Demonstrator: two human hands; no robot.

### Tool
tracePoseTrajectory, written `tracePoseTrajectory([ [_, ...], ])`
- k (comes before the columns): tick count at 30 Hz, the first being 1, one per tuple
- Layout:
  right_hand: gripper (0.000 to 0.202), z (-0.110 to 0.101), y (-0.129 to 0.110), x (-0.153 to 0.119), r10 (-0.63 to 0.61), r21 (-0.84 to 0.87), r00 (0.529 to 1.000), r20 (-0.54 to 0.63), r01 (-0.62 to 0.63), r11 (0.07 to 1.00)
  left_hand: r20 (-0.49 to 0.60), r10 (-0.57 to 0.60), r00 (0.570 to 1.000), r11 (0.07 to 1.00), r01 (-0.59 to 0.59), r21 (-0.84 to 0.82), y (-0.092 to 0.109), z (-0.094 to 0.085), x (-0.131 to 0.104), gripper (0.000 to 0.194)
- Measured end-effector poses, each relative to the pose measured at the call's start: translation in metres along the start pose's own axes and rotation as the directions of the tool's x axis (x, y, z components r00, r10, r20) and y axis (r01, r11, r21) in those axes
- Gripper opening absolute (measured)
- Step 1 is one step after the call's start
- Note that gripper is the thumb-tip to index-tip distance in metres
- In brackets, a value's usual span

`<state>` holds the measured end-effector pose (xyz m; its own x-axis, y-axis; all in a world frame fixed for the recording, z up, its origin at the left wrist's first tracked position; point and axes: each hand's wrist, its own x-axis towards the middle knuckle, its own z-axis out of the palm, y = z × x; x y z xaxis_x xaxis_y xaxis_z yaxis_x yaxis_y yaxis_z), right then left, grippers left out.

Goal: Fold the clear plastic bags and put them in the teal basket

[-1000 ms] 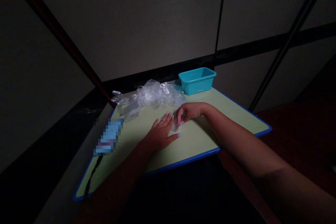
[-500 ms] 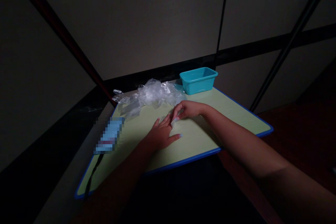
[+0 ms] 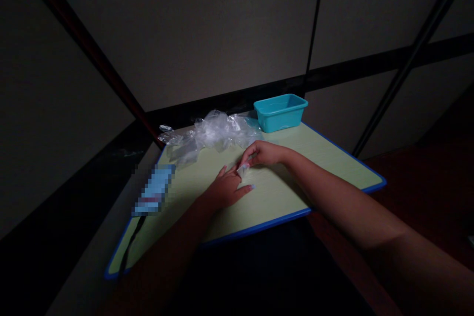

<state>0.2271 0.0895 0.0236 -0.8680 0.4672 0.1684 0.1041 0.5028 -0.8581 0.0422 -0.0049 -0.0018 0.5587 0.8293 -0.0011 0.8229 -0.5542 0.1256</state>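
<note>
My left hand [image 3: 225,190] lies flat on the pale yellow-green table, its thumb spread away from the fingers. My right hand [image 3: 265,153] is bent down over the left fingertips, with its thumb and fingers pinched together. Between them is a small piece of clear plastic film [image 3: 243,169], whose lower end reaches over the left fingers. What lies under the left fingers cannot be made out. Just beyond both hands is a crumpled heap of clear plastic bags [image 3: 218,131].
A turquoise plastic basket [image 3: 280,118] stands at the back right of the table [image 3: 274,202]. A blurred-out blue flat item [image 3: 155,190] with a black strap [image 3: 130,247] lies along the left edge. Dark panels [image 3: 229,29] rise close behind.
The film in my right hand has lifted slightly and shows more over the left fingers. My left hand has drawn back a little, to the left. The other things stay put.
</note>
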Motion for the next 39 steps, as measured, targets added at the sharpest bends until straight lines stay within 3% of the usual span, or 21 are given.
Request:
tracePoseTrajectory([
  [7,0.024,0.0017,0.0035,0.0021,0.010,0.097,1.000,-0.025,-0.008,0.995,-0.216,-0.136,0.967,0.976,0.093,-0.199,-0.0039,-0.0047,0.0053,0.052],
  [16,0.023,0.0023,0.0037,0.0004,0.071,0.071,0.997,0.024,-0.073,0.995,-0.154,-0.099,0.983,0.975,0.066,-0.210,-0.0039,0.0002,0.0058,0.036],
  [20,0.022,0.0034,0.0054,0.0007,0.075,0.074,0.997,0.023,-0.077,0.994,-0.238,-0.089,0.967,0.967,0.026,-0.254,-0.0034,-0.0028,0.0057,0.034],
  [23,0.022,0.0039,0.0044,0.0007,0.081,0.067,0.996,-0.022,-0.080,0.995,-0.297,-0.182,0.937,0.928,0.065,-0.366,-0.0027,-0.0057,0.0052,0.023],
  [26,0.020,0.0049,0.0024,0.0004,0.087,0.052,0.994,-0.059,-0.084,0.995,-0.301,-0.333,0.894,0.846,0.142,-0.514,-0.0026,-0.0073,0.0046,0.027],
  [30,0.019,0.0071,0.0031,0.0011,0.091,0.048,0.993,-0.078,-0.088,0.995,-0.211,-0.504,0.837,0.620,0.181,-0.764,-0.0034,-0.0073,0.0055,0.023],
  [34,0.025,0.0072,0.0053,0.0018,0.118,0.099,0.991,-0.063,-0.112,0.989,-0.139,-0.549,0.824,0.436,0.141,-0.889,-0.0049,-0.0069,0.0081,0.019],
  [39,0.032,0.0013,0.0032,-0.0012,0.146,0.128,0.988,-0.055,-0.138,0.982,-0.075,-0.562,0.823,0.328,0.138,-0.935,-0.0070,-0.0069,0.0093,0.024],
])
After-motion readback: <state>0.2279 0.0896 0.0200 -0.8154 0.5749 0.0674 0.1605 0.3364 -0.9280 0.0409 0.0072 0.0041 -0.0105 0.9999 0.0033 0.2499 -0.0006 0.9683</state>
